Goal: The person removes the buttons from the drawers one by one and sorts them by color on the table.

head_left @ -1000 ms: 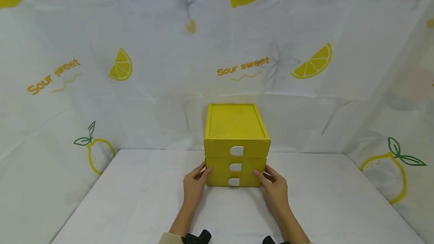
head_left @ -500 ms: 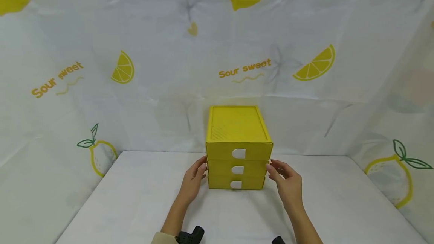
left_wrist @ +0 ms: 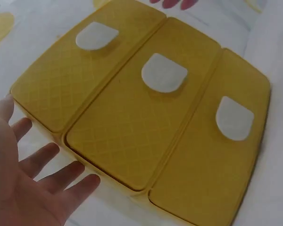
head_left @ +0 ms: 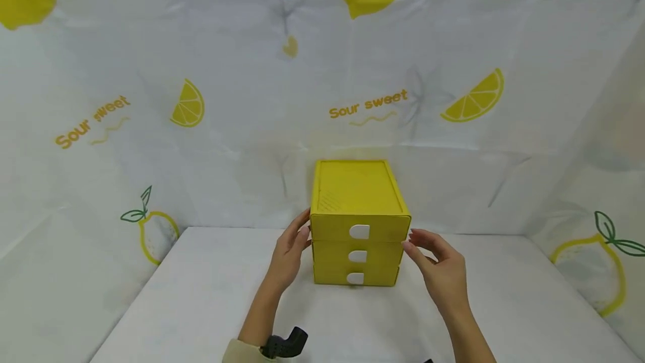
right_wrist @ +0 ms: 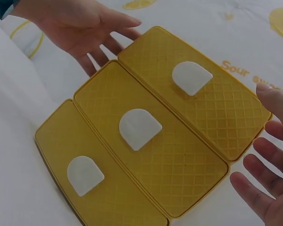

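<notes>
A yellow three-drawer storage box (head_left: 359, 186) stands upright on the table. Each drawer front has a white rounded pull, such as the top pull (head_left: 359, 232); all three drawers are pushed in. At the box's left side is my left hand (head_left: 287, 257), its fingers spread along the upper part; in the left wrist view these fingers (left_wrist: 66, 176) lie at the side edge, and I cannot tell whether they touch it. My right hand (head_left: 444, 268) is by the right side, fingers loosely bent with nothing in them, a narrow gap from the box in the right wrist view.
The white-covered table (head_left: 211, 296) extends to both sides and in front of the box. A white cloth backdrop (head_left: 242, 178) with printed lemons stands close behind the box and along both sides. A black wrist device (head_left: 284, 343) sits on my left wrist.
Both hands have let go of the lower part of the box. The right has drawn off to the right and up; the left has slid up along the left side. The box stays put.
</notes>
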Motion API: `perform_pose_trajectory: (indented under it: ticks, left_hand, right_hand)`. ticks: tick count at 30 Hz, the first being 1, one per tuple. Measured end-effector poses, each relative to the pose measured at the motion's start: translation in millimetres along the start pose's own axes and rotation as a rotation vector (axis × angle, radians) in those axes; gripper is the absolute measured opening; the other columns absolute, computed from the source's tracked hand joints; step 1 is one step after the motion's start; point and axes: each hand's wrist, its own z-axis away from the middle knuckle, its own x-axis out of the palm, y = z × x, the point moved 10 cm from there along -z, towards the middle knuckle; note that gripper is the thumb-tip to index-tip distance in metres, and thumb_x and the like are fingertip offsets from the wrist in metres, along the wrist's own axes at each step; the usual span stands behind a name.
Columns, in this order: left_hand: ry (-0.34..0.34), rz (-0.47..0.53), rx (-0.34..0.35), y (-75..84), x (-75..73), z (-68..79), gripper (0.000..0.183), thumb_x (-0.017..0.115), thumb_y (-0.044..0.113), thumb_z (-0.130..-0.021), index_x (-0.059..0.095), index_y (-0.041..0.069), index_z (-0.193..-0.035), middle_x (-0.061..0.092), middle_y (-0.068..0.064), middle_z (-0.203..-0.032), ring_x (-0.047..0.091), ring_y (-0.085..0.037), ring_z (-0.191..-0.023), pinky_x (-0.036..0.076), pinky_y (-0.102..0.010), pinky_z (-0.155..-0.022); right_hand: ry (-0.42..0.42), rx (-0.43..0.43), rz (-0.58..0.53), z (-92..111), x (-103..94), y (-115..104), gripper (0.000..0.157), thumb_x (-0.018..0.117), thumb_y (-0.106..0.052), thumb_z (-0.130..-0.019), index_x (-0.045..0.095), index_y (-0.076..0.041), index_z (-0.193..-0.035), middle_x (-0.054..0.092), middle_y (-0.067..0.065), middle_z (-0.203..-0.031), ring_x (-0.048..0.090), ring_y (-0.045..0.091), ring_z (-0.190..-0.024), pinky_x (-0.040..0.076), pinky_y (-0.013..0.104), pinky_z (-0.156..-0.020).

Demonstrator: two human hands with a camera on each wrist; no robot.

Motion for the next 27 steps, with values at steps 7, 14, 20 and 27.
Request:
perform_pose_trajectory:
  ticks: [7, 14, 20, 27]
  left_hand:
    - [-0.067, -0.133, 0.067, 20.2, 16.7, -15.0, 0.050, 0.032, 0.032, -0.112, 0.025, 0.028, -0.162, 0.018, -0.002, -0.171, 0.020, -0.030, -0.158, 0.027, -0.058, -0.124]
    - [-0.039, -0.062, 0.031, 22.4, 5.4, -17.3, 0.039, 0.034, 0.034, -0.112, 0.048, 0.028, -0.148, 0.028, -0.001, -0.168, 0.034, -0.034, -0.152, 0.042, -0.061, -0.113]
    - [0.015, -0.069, -0.002, 16.2, -2.6, -16.8, 0.039, 0.038, 0.038, -0.110, 0.052, 0.029, -0.145, 0.033, 0.002, -0.165, 0.040, -0.032, -0.149, 0.047, -0.056, -0.111]
    - [0.023, -0.020, -0.017, 11.7, 0.6, -16.7, 0.039, 0.037, 0.039, -0.110, 0.054, 0.029, -0.143, 0.033, 0.001, -0.165, 0.037, -0.034, -0.151, 0.044, -0.064, -0.109]
  right_hand:
    - [-0.035, -0.035, 0.039, 6.8, -4.4, -14.8, 0.039, 0.078, -0.023, -0.090, 0.068, -0.011, -0.126, 0.071, -0.002, -0.113, 0.065, -0.010, -0.098, 0.054, 0.006, -0.084]
    - [-0.099, -0.085, -0.030, 9.9, 12.0, -31.9, 0.040, 0.080, -0.017, -0.088, 0.068, -0.009, -0.125, 0.071, -0.006, -0.112, 0.068, -0.005, -0.097, 0.057, 0.012, -0.081]
    - [-0.159, -0.123, -0.082, 12.0, 36.0, -44.7, 0.039, 0.081, -0.014, -0.086, 0.069, -0.008, -0.123, 0.071, 0.011, -0.117, 0.069, -0.001, -0.096, 0.059, 0.016, -0.080]
    - [-0.178, -0.085, -0.083, 13.6, 55.0, -42.2, 0.041, 0.083, -0.019, -0.085, 0.070, -0.010, -0.122, 0.072, 0.009, -0.122, 0.070, 0.002, -0.098, 0.059, 0.017, -0.082]
